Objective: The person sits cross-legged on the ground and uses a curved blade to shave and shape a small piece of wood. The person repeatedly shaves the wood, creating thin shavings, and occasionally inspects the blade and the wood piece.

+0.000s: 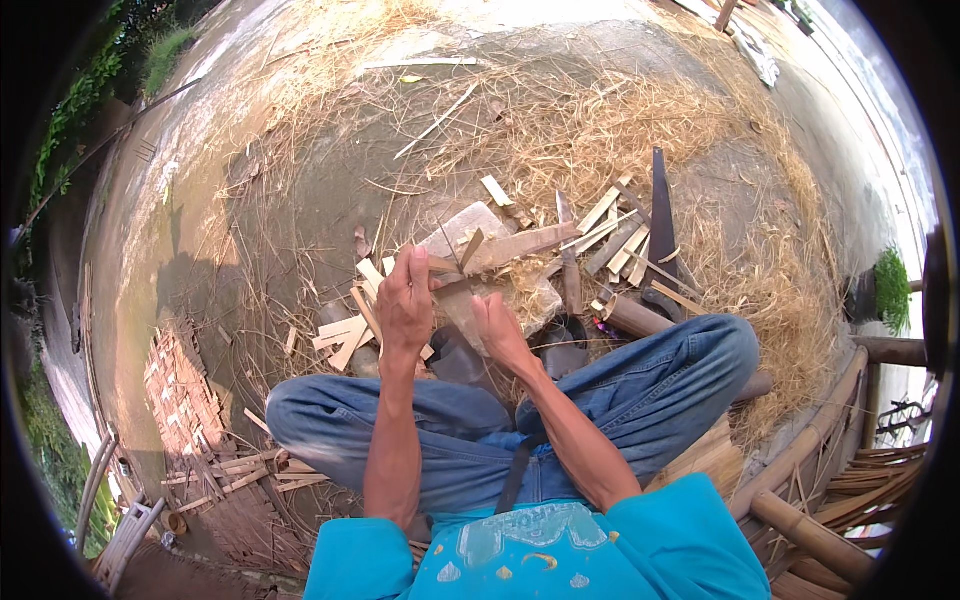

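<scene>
My left hand is closed around a short wooden strip, its fingers pointing away from me. My right hand makes a fist just to the right and slightly nearer. Between the two hands lies a dark, blade-like piece; whether the right fist grips it cannot be made out. Beyond the hands, a flat wooden board rests across a pale stone block. A thin strip stands tilted against the board's left end. A knife lies right of the board, its handle toward me.
A handsaw lies at the right among cut wooden strips. More strips are heaped left of my hands. Curly shavings cover the ground ahead. A woven mat lies left, and bamboo poles stand near right.
</scene>
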Demonstrator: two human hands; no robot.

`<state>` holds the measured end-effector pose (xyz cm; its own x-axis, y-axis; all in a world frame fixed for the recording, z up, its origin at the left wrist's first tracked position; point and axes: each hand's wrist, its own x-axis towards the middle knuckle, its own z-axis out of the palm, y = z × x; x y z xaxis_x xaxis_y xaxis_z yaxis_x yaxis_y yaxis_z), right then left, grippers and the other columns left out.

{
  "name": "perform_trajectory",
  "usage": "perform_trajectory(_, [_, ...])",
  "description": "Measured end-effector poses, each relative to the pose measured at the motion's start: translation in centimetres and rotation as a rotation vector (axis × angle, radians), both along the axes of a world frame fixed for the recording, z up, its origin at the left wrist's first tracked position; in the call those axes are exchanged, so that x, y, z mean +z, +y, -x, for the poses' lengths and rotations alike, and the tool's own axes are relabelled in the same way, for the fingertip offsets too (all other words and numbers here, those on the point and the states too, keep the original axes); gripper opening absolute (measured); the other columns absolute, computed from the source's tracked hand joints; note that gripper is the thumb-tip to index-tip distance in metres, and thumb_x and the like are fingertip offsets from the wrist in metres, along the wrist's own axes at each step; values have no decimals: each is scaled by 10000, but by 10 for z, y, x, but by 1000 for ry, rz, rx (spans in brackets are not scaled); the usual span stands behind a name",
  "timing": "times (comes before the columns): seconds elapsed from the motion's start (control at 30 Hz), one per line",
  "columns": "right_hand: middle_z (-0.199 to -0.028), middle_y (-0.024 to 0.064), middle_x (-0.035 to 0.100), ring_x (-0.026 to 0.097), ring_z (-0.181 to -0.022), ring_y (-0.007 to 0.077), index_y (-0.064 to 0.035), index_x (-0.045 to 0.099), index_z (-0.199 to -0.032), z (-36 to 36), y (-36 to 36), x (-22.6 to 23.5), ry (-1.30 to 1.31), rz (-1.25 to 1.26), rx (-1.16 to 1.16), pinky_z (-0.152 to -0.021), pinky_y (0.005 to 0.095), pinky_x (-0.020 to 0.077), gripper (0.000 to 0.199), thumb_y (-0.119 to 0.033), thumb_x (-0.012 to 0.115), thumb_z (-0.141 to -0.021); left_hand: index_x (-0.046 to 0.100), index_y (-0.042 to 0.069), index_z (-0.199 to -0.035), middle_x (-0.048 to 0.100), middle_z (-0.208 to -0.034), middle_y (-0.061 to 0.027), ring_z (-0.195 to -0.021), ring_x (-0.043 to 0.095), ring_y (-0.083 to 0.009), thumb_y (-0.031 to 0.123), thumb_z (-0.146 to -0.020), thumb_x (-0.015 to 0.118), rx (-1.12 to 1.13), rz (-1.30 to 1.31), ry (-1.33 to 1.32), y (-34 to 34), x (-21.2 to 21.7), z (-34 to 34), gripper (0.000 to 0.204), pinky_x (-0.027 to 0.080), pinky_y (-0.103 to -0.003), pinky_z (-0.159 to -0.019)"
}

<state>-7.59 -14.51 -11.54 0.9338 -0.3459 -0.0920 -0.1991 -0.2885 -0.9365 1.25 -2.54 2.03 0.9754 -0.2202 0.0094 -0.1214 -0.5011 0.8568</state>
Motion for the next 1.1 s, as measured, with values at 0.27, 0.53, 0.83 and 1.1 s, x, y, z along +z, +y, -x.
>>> perform_trajectory(0.27, [-747,25,579,530,-523,99,-41,609,-989,10,-23,-3,424,-916,-14,-487,295,467,473,-511,584,-1038,615,16,-888,635,-652,-89,-643,661,-239,395,-1115,429,149,-247,-74,54,-7,-17,479,491,-403,-652])
perform_trajectory(0.53, [-777,124,609,588,-597,227,-12,574,-1009,16,-1,-2,231,-400,41,-541,386,484,413,-422,580,-1049,636,12,-834,651,-632,-107,-640,728,-249,401,-1108,438,306,-210,-105,37,-15,-22,515,499,-427,-629])
perform_trajectory(0.83, [-881,358,642,622,-894,555,18,533,-1074,-1,31,89,2,-157,213,-769,595,465,446,-427,556,-1055,669,13,-863,668,-635,-128,-625,728,-278,380,-1117,434,284,-219,-207,26,-16,-11,504,510,-430,-605])
perform_trajectory(1.1, [-771,267,596,591,-715,423,28,547,-998,3,32,65,66,-217,123,-676,510,473,396,-362,558,-1066,635,-6,-873,647,-633,-126,-625,727,-257,372,-1128,417,255,-155,-185,32,-16,-12,505,490,-421,-587])
